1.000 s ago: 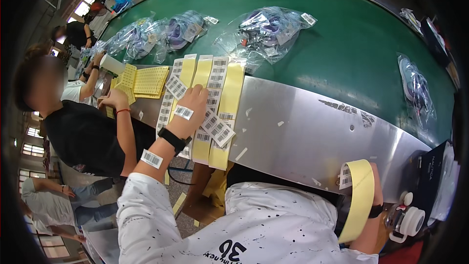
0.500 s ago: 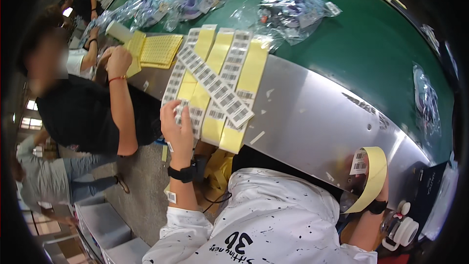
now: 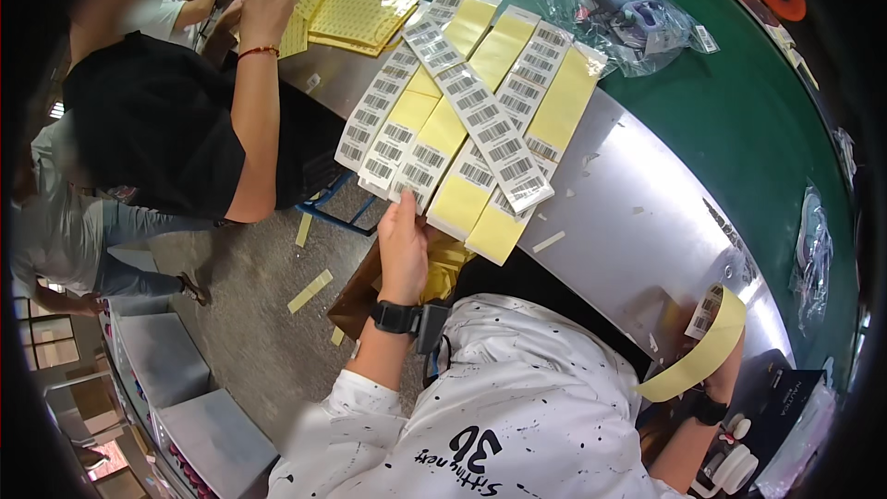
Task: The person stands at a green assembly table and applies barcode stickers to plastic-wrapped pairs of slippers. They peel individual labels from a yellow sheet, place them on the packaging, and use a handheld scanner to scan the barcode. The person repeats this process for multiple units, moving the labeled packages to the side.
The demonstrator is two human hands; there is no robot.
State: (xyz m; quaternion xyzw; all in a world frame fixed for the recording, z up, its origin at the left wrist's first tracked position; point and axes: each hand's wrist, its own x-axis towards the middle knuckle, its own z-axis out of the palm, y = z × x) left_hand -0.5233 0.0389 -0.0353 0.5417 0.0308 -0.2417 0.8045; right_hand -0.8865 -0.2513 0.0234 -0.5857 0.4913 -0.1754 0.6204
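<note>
Several strips of barcode labels [image 3: 423, 166] with bare yellow backing lie side by side on the metal table edge. One more barcode strip [image 3: 490, 125] rests slantwise across them. My left hand [image 3: 402, 254], with a black band at the wrist, has its fingertips closed at the near end of one of the left strips. Off to the right, my right hand [image 3: 728, 374] grips a curled yellow label strip [image 3: 688, 379], which partly hides the fingers. A few barcode labels show inside its curl.
Clear bags of purple shoes [image 3: 628, 18] lie on the green tabletop [image 3: 730, 120]. Left of me a person in black [image 3: 166, 120] handles yellow label sheets [image 3: 365, 17]. A white-lidded bottle [image 3: 735, 471] and a dark blue box [image 3: 785, 407] sit at lower right. Grey bins [image 3: 217, 416] stand lower left.
My left hand has gone from spread fingers beside the strips to closed fingertips at a strip's end. The view has shifted, so the strips appear farther right. My right hand keeps the curled strip.
</note>
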